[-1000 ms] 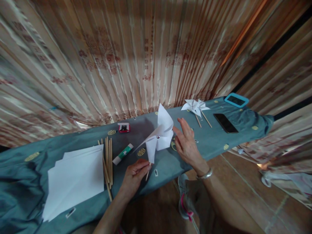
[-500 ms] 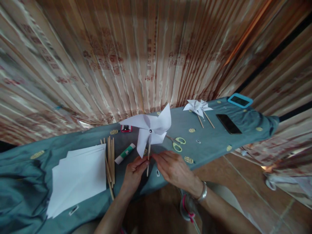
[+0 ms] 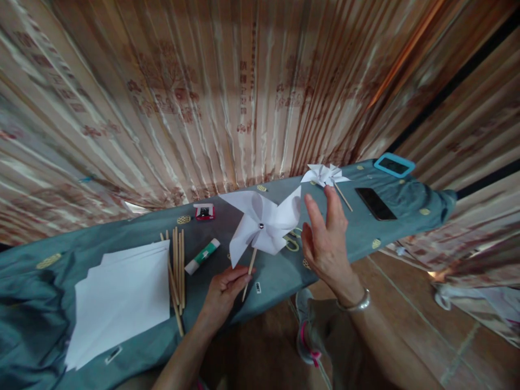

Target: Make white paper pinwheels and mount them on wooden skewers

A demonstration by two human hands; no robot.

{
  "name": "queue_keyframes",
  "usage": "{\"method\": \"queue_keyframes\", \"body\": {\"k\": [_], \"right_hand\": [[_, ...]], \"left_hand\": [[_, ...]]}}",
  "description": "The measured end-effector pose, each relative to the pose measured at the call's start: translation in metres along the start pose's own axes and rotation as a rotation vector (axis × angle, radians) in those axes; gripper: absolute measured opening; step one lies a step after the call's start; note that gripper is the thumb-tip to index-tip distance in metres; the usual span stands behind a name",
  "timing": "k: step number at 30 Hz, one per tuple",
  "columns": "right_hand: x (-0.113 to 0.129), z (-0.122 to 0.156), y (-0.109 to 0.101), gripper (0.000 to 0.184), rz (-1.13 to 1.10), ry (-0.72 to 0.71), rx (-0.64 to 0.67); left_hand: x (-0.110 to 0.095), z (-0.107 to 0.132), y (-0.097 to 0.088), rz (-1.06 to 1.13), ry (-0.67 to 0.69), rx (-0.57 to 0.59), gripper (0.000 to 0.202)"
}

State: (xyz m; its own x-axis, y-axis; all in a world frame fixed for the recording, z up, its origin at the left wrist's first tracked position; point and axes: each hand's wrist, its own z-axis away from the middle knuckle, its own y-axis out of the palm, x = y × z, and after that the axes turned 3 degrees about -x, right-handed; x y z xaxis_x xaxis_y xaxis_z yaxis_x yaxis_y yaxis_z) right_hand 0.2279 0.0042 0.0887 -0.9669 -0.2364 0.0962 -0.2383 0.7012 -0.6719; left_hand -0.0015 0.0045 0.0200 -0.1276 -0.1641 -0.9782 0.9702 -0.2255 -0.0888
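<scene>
A white paper pinwheel [image 3: 266,219] with a shiny pin at its centre stands tilted on a thin wooden stick [image 3: 252,261]. My left hand [image 3: 225,292] pinches that stick below the blades. To the right of the blades, my right hand [image 3: 327,244] is raised with its fingers apart, holding nothing. Green-handled scissors [image 3: 293,242] lie on the cloth, partly hidden behind the pinwheel. Beyond my right hand, finished-looking white pinwheels [image 3: 325,174] lie together near the far edge; my fingers hide part of them.
On the left lie a stack of white paper [image 3: 122,303] and several wooden sticks [image 3: 179,265]. A glue stick [image 3: 202,256] and a small red box [image 3: 204,212] are close by. A black phone [image 3: 376,204] and a blue-framed device [image 3: 394,165] rest on the green cloth [image 3: 284,276] at right.
My right hand has left the stick and moved up and to the right, its fingers spreading. The pinwheel has shifted slightly right and down, still held by my left hand.
</scene>
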Motion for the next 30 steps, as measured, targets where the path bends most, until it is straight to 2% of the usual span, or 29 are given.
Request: {"method": "queue_keyframes", "body": {"k": [5,12,18,22,26,30], "right_hand": [[-0.009,0.0,-0.001,0.087,0.062,0.015,0.053],[-0.009,0.008,0.009,0.069,0.051,-0.013,0.1],[0.015,0.018,0.019,0.05,-0.11,-0.07,0.276],[0.039,0.022,0.016,0.049,-0.319,-0.097,0.444],[0.058,0.025,0.009,0.047,-0.487,-0.145,0.554],[0.064,0.029,0.007,0.036,-0.548,0.0,0.689]], "left_hand": [[-0.001,0.003,0.003,-0.016,0.021,0.065,0.024],[-0.002,0.003,0.0,0.0,0.043,0.087,0.026],[-0.001,0.001,-0.005,0.022,0.031,0.023,0.029],[-0.006,0.001,-0.007,0.047,0.032,-0.003,0.027],[-0.007,0.0,-0.006,0.08,0.064,-0.028,0.025],[-0.005,-0.001,-0.005,0.102,0.078,-0.029,0.024]]}}
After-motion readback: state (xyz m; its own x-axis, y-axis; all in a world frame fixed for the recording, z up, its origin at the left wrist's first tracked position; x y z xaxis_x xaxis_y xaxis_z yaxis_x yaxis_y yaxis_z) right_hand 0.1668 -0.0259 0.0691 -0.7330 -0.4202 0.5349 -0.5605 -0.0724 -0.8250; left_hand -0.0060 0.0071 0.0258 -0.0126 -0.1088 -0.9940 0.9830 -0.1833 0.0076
